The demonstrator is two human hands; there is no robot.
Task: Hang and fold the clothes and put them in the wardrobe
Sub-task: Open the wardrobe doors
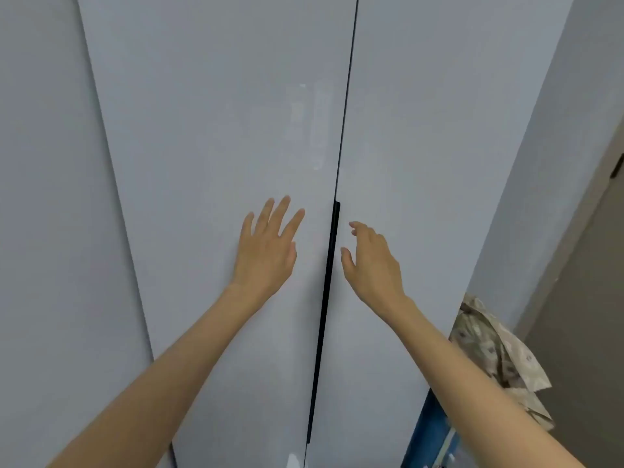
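Wardrobe doors [216,130] closed; left hand [268,251] fingers spread, left of seam [345,113]; right hand [371,265] loosely curled, empty, right of seam.

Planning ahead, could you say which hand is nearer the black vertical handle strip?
Right. The right hand is just right of the black vertical handle strip; the left hand, farther left.

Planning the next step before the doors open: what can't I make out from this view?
Head view only.
- Wardrobe interior: hidden behind its two shut doors.
- Patterned cloth: partly behind the right forearm; garment type unclear.
- Blue object: mostly hidden by that forearm, cut off by the bottom edge.
- Left hand, right hand: contact with the doors unclear.
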